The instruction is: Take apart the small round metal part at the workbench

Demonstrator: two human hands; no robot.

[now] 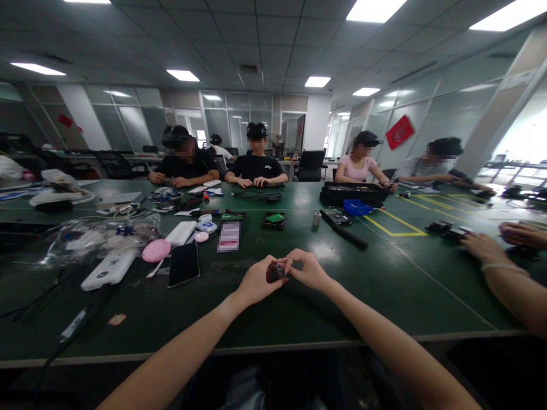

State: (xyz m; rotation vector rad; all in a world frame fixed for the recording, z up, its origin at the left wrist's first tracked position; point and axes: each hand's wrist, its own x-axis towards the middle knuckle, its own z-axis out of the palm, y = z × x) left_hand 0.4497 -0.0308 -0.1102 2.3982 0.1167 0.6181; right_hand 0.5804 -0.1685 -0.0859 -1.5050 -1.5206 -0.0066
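Over the table's near middle, my left hand [258,279] wraps its thumb and fingers round a small dark cylindrical part [276,274] with a pale metal tip at its top. My right hand [306,270] meets it from the other side, thumb and forefinger pinched at that tip. Whether a separate small piece sits in this pinch cannot be made out. Much of the part is hidden by my fingers. Beyond my hands lie a hard drive [336,216], a small silver cylinder [317,219] standing upright, and a drive with a green circuit board [273,220].
On the left are a black tablet [183,264], a white power bank [110,269], a pink round lid [156,250] and plastic bags. A blue tray [357,207] and a black bar [349,236] lie right of centre. A co-worker's hands [485,250] work at the right; others sit opposite.
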